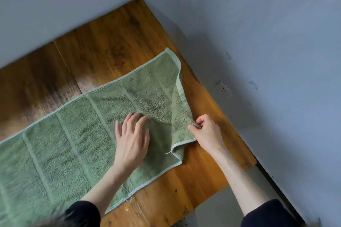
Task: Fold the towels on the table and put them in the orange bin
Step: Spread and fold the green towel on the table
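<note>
We see a green towel point(73, 143) spread along a wooden table point(114, 42) set against a grey wall point(258, 24). The left hand point(132, 140) presses flat on it, fingers straight, while the right hand point(206, 132) pinches the folded-over end at its hem.

Bare tabletop point(103, 42) beyond the towel's far hem: open room to pass there. Towel point(55, 143) covers the near left side, lying flat, low obstacle only. Walls point(258, 42) close off the far and right edges of the tabletop. Left hand point(132, 140) and right hand point(206, 131) occupy the towel's folded-over right end.
</note>
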`<state>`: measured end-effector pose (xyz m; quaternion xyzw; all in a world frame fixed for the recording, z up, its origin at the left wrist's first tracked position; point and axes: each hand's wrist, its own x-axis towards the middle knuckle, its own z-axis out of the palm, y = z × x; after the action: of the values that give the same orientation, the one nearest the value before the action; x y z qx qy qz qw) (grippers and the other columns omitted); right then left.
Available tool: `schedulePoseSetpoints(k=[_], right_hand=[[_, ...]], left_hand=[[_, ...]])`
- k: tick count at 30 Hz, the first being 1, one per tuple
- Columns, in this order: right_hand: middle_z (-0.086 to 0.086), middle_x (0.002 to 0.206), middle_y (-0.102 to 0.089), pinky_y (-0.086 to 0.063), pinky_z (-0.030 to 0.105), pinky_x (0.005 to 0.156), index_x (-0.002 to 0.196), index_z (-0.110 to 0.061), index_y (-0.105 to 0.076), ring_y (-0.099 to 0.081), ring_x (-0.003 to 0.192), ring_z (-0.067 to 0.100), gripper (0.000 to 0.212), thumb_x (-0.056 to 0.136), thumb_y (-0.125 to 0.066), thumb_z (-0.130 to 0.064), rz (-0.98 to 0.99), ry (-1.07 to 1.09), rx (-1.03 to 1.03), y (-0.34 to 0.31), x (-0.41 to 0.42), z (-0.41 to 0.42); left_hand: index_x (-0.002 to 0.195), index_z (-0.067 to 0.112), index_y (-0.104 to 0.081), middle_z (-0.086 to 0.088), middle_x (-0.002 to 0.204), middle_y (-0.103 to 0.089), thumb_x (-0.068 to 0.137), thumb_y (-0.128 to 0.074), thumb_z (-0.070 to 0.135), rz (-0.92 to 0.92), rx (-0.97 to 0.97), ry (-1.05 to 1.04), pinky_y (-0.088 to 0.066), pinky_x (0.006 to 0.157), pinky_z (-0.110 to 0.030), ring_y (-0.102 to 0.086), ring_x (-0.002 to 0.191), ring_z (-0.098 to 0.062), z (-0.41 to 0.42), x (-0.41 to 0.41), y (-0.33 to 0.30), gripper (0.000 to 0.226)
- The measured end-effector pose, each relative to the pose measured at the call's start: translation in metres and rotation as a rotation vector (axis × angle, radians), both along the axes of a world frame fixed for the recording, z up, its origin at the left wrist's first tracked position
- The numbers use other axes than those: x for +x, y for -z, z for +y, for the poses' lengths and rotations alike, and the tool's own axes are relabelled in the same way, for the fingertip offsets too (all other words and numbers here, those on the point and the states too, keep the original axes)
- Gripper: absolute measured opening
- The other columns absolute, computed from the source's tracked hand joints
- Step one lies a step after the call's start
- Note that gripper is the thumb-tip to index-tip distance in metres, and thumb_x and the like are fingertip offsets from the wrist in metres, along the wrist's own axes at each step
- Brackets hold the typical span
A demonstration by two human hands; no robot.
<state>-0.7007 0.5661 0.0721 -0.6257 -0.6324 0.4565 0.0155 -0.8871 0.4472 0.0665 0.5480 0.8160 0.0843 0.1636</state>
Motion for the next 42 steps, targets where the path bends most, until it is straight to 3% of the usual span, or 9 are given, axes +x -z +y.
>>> schedulePoseSetpoints(k=[3,6,11,14,17,22,27,35,42], right_hand=[[-0.004,0.099,-0.061,-0.042,0.011,0.058,0.111,-0.014,-0.053,-0.059,0.078,0.008,0.028,0.087,-0.065,-0.020,0.045,0.123,-0.077,-0.003,0.018,0.011],[0.001,0.101,-0.067,-0.046,0.017,0.057,0.103,-0.011,-0.063,-0.062,0.073,0.008,0.020,0.086,-0.066,-0.020,0.089,0.227,-0.170,-0.005,0.035,0.018],[-0.003,0.086,-0.064,-0.043,0.019,0.061,0.088,-0.018,-0.063,-0.061,0.076,0.009,0.004,0.087,-0.063,-0.022,0.110,0.233,-0.141,-0.011,0.060,0.029],[-0.008,0.081,-0.062,-0.042,0.017,0.062,0.083,-0.021,-0.064,-0.058,0.075,0.007,0.006,0.088,-0.062,-0.023,0.107,0.184,-0.073,-0.013,0.069,0.038],[-0.006,0.083,-0.063,-0.040,0.015,0.060,0.084,-0.021,-0.065,-0.057,0.073,0.004,0.006,0.088,-0.063,-0.025,0.105,0.204,-0.047,-0.011,0.075,0.043],[-0.004,0.079,-0.061,-0.035,0.014,0.053,0.086,-0.016,-0.065,-0.052,0.061,0.004,0.007,0.089,-0.061,-0.022,0.102,0.280,-0.002,-0.012,0.082,0.058],[-0.006,0.065,-0.056,-0.035,0.011,0.042,0.074,-0.017,-0.058,-0.044,0.051,0.005,0.015,0.090,-0.060,-0.016,0.087,0.366,0.105,-0.029,0.089,0.101],[-0.012,0.072,-0.054,-0.034,0.018,0.054,0.088,-0.018,-0.057,-0.048,0.063,0.001,0.008,0.091,-0.058,-0.025,0.110,0.520,0.370,-0.062,0.084,0.141],[-0.014,0.082,-0.058,-0.040,0.009,0.059,0.091,-0.023,-0.058,-0.053,0.068,-0.002,0.002,0.091,-0.057,-0.022,0.191,0.322,0.423,-0.080,0.054,0.097]], left_hand=[[0.131,0.011,-0.048,-0.017,0.140,-0.044,0.092,-0.045,0.007,0.020,0.098,0.147,-0.022,0.110,-0.060,-0.029,0.137,-0.036,0.046,0.014,-0.008,0.039],[0.140,0.014,-0.037,-0.012,0.148,-0.035,0.081,-0.041,-0.014,0.005,0.078,0.326,-0.014,0.116,-0.053,-0.015,0.143,-0.031,0.097,0.039,-0.011,0.065],[0.146,0.026,-0.024,-0.001,0.157,-0.011,0.074,-0.037,-0.012,0.043,-0.048,0.699,0.009,0.115,-0.051,0.012,0.144,-0.025,0.157,0.079,-0.003,0.083],[0.132,0.022,-0.047,-0.001,0.147,-0.037,0.087,-0.045,0.001,0.065,-0.053,0.802,0.010,0.115,-0.051,-0.001,0.145,-0.024,0.174,0.085,0.000,0.050],[0.108,0.015,-0.063,0.001,0.122,-0.059,0.091,-0.055,0.020,0.013,-0.026,0.773,0.004,0.116,-0.050,-0.024,0.140,-0.018,0.187,0.077,-0.001,0.019],[0.098,0.012,-0.064,0.000,0.101,-0.067,0.087,-0.061,0.027,0.025,-0.024,0.709,-0.004,0.117,-0.045,-0.054,0.111,-0.018,0.207,0.045,-0.011,0.018],[0.100,0.011,-0.067,-0.002,0.096,-0.067,0.091,-0.057,0.022,0.156,0.042,0.561,-0.023,0.109,-0.040,-0.057,0.099,-0.022,0.228,0.008,-0.028,0.018],[0.101,0.008,-0.067,-0.011,0.098,-0.065,0.092,-0.050,0.011,0.226,0.208,0.330,-0.031,0.085,-0.040,-0.054,0.099,-0.032,0.244,-0.030,-0.068,0.020],[0.101,0.004,-0.069,-0.014,0.099,-0.067,0.084,-0.054,-0.004,0.194,0.314,0.311,-0.034,0.080,-0.042,-0.057,0.096,-0.035,0.213,-0.058,-0.090,0.024]])
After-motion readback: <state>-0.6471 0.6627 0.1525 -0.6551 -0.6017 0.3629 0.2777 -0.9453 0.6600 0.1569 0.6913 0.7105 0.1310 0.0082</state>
